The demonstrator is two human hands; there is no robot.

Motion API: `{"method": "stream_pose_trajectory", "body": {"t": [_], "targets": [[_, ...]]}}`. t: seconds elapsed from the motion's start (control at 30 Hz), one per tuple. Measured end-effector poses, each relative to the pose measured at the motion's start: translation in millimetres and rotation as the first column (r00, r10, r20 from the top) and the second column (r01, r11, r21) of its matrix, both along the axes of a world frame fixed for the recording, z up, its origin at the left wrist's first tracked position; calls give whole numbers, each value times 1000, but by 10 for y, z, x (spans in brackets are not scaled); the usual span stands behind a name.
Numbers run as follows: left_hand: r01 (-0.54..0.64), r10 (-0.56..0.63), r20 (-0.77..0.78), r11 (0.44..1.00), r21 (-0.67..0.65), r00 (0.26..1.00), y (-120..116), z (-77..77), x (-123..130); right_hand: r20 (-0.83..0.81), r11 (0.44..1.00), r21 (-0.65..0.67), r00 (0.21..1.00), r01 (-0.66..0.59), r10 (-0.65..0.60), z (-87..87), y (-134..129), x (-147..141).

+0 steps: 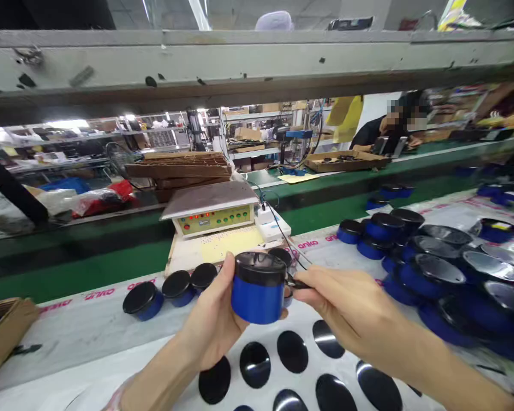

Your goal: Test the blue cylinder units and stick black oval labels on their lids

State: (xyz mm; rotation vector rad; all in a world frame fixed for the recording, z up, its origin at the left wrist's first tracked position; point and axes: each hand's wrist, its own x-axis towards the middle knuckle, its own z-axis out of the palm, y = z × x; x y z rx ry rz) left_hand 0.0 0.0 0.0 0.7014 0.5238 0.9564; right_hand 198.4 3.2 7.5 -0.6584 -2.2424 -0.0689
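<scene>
A blue round container with a black top [258, 294] is held up in front of me, slightly tilted. My left hand [216, 319] wraps round its left side and underside. Pinched in my right hand [334, 297] is a thin dark tool [298, 283], its tip at the container's right side near the black rim; the exact contact is hard to make out. Below both hands, several black discs [255, 364] lie on the white sheet. Just behind the container stand more blue and black containers [177, 287].
A control box [214, 208] with red and green lights sits behind, cables on its right. Many blue and black containers [437, 268] are piled at right. A cardboard box [8, 337] stands at left. A metal beam [240, 63] crosses above. A person [383, 128] works across the green belt.
</scene>
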Motion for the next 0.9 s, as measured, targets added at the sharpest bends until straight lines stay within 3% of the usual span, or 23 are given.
{"method": "stream_pose_trajectory", "body": {"t": [0.2, 0.33, 0.43, 0.57, 0.6, 0.67, 0.73, 0.77, 0.83, 0.9], "targets": [[-10, 11, -34, 1000, 14, 999, -11, -33, 27, 57, 999, 26, 997, 41, -43, 13, -59, -29], [-75, 119, -183, 970, 230, 976, -31, -98, 19, 127, 990, 63, 983, 128, -135, -5, -115, -32], [-75, 283, -379, 874, 480, 881, -55, -78, 13, 168, 976, 118, 965, 182, -200, -39, -152, -54], [23, 468, -583, 766, 642, 665, -101, -4, -7, 73, 987, 72, 987, 141, -147, -142, -125, -82], [66, 528, -604, 718, 693, 596, -110, 5, -15, 37, 994, 21, 993, 111, -112, -179, -102, -83], [190, 691, -564, 543, 818, 451, -124, 9, -29, -25, 994, -99, 998, 47, -49, -261, -52, -83], [327, 858, -395, 290, 900, 328, -140, 0, -35, -84, 982, -188, 996, 5, -21, -341, -14, -82], [383, 909, -288, 161, 910, 301, -151, -6, -34, -109, 978, -206, 994, -6, -17, -376, -5, -82], [427, 934, -111, -47, 903, 338, -179, -15, -25, -142, 981, -193, 990, -10, -17, -430, -11, -82], [404, 911, -32, -151, 902, 411, -215, -21, -12, -151, 988, -152, 988, -5, -18, -464, -38, -79]]}}
